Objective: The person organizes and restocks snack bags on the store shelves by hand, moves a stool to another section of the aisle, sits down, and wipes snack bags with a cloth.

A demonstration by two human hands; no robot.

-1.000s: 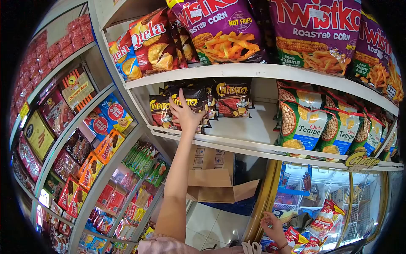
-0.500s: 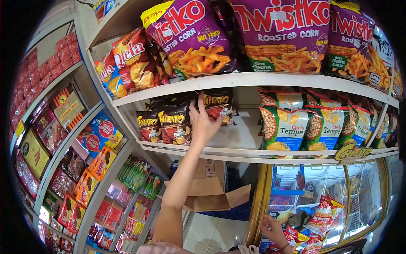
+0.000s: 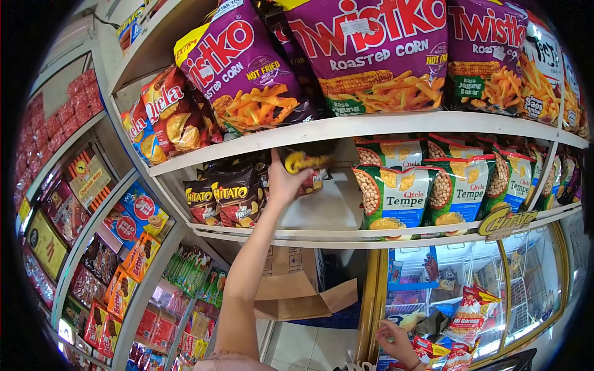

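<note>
My left hand (image 3: 286, 180) reaches up into the middle shelf, its fingers closed around a dark Chitato chip bag (image 3: 309, 166) that is smeared by motion. Just left of that hand, more Chitato chip bags (image 3: 235, 201) stand upright in a row. Part of the held bag is hidden behind my fingers and the shelf above. Low on the right, my right hand (image 3: 396, 343) hovers in front of the glass-fronted case, fingers loosely bent and apart, with nothing visible in them.
Qtela Tempe bags (image 3: 405, 201) stand right on the same shelf (image 3: 322, 207). Large Twistko bags (image 3: 377, 62) fill the shelf above. An opened cardboard box (image 3: 291, 297) lies below, beside a lit glass case (image 3: 476, 278). Snack racks (image 3: 133, 191) line the left.
The view has shifted, so the shelves sit further left in the picture. The Chitato bag in my left hand has tilted and blurred. My right hand stays low, its fingers slightly shifted.
</note>
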